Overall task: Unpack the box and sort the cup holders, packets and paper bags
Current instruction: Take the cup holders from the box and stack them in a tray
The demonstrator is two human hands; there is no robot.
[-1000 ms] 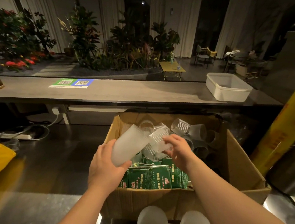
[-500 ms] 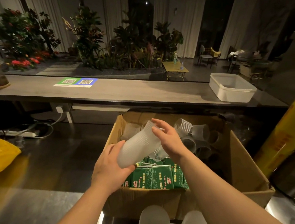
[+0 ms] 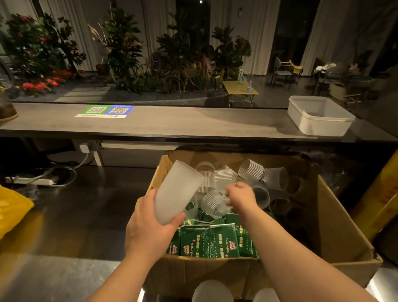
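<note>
An open cardboard box (image 3: 337,230) stands on the steel counter. Inside lie several loose frosted ribbed cup holders (image 3: 252,170) at the back and green packets (image 3: 210,243) at the front. My left hand (image 3: 146,226) grips a nested stack of cup holders (image 3: 175,193), tilted up over the box's left edge. My right hand (image 3: 241,197) is down in the box, its fingers curled on a single cup holder (image 3: 215,204) among the loose ones. Two more stacks of cup holders (image 3: 213,297) stand in front of the box at the bottom edge.
A yellow plastic bag (image 3: 1,219) lies on the counter at the left. A white tub (image 3: 319,115) sits on the raised grey bar top behind. A yellow roll (image 3: 391,190) leans at the right. Cables and a power strip (image 3: 40,180) lie at the back left.
My right hand left the top of the stack and dropped into the box onto a loose cup holder. My left hand keeps the stack, tilted a little more upright.
</note>
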